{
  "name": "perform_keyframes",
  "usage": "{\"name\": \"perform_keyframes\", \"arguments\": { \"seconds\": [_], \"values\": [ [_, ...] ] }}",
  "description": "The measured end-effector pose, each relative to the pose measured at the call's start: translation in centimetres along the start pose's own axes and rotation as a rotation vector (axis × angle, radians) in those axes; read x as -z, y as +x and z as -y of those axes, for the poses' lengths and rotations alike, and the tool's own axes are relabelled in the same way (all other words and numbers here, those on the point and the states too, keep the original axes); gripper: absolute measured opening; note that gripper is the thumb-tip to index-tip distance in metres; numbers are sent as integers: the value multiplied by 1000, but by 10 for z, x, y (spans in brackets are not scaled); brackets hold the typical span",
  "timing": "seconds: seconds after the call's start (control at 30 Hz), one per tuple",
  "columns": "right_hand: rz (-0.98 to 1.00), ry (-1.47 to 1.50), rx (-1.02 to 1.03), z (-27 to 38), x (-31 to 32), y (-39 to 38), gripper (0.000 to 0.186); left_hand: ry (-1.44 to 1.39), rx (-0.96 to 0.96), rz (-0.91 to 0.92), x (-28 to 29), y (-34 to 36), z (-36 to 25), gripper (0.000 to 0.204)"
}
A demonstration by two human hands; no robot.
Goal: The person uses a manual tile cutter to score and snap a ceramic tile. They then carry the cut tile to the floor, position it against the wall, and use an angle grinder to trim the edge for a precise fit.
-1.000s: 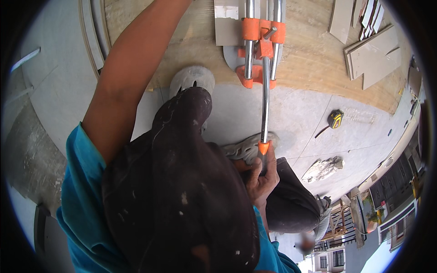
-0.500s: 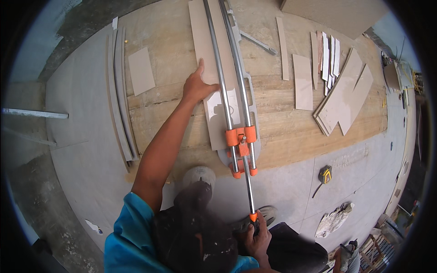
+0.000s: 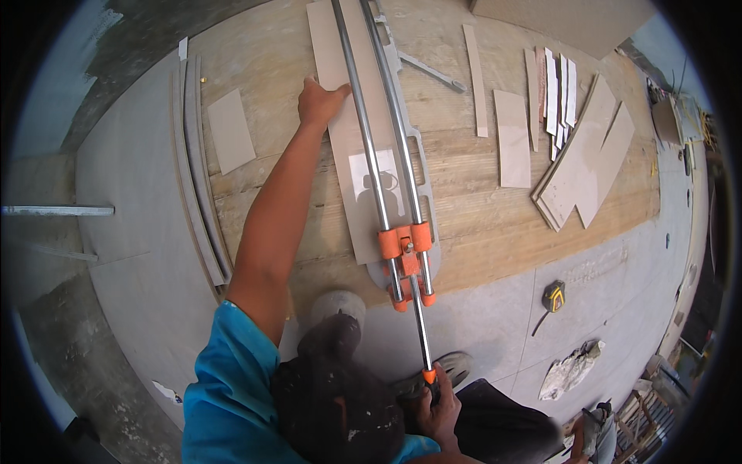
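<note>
A tile cutter point(image 3: 404, 251) with two steel rails and orange sliding carriage lies lengthwise on the plywood board point(image 3: 278, 209), a long beige tile point(image 3: 355, 209) under its rails. My left hand point(image 3: 321, 100) is on the tile's left edge toward the far end, thumb and fingers spread, the thumb beside the left rail. Near my body, my right hand point(image 3: 439, 410) is closed on the black-and-orange grip point(image 3: 430, 377) of the cutter's lever, which extends back from the carriage.
Stacked cut tiles point(image 3: 587, 170), narrow offcuts point(image 3: 552, 97) and long strips point(image 3: 193, 147) lie on the board. A tape measure point(image 3: 554, 295) and crumpled pale scrap point(image 3: 572, 371) lie on the grey floor. Another person point(image 3: 595, 433) shows at lower right.
My view has tilted up from my legs to the board since a second ago. In the last half second my left hand has moved farther along the tile's edge; my right still grips the handle.
</note>
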State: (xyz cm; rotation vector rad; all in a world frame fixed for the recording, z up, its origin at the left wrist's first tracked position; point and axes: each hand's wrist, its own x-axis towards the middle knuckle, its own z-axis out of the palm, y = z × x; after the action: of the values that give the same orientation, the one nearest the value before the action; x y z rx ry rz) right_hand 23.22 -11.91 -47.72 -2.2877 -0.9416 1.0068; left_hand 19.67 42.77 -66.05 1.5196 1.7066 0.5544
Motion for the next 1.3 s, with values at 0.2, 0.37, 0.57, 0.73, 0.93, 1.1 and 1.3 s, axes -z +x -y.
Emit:
{"name": "perform_keyframes", "arguments": {
  "seconds": [0.2, 0.37, 0.57, 0.73, 0.93, 1.1, 1.3],
  "values": [
    [35, -23, -21, 1, 3, 2, 43, -102, 78, 34, -3, 29, -2, 62],
    [57, -26, -60, -1, 3, 5, 45, -157, 159, 83, -9, 40, -1, 54],
    [81, -26, -74, -4, 1, 7, 45, -146, 142, 68, -5, 40, -3, 52],
    [140, -59, -120, 11, 0, 15, 47, -114, 257, 125, -7, 38, -27, 74],
    [226, -23, -264, 14, 3, 19, 45, -141, 160, 114, -5, 47, -8, 54],
    [187, 9, -283, 37, 0, 35, 42, -146, 172, 137, -6, 40, -20, 54],
    [208, 28, -382, 49, 0, 48, 50, -72, 139, 112, -2, 38, -18, 57]
  ]
}}
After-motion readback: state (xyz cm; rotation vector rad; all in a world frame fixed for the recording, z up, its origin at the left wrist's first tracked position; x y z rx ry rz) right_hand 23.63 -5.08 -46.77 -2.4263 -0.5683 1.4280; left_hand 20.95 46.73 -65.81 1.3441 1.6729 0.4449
